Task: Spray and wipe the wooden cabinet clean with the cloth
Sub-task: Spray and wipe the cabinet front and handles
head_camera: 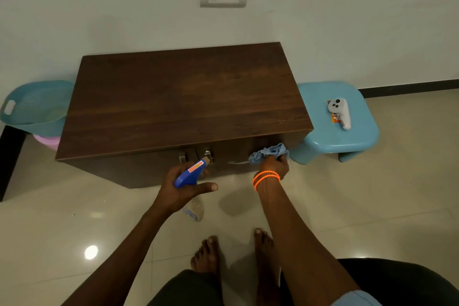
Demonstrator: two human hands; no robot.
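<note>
- R hand [274, 166] fingers bunching the blue cloth [268, 153]; pressing it vs wooden cabinet [183, 97] front, right door
- L hand [180, 187] fingers wrapping spray bottle [191, 174]; thumb sticking out; nozzle facing cabinet handles [196, 155]

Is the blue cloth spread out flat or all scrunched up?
Scrunched up. The blue cloth is bunched into folds in the right hand, pressed against the cabinet front.
</note>
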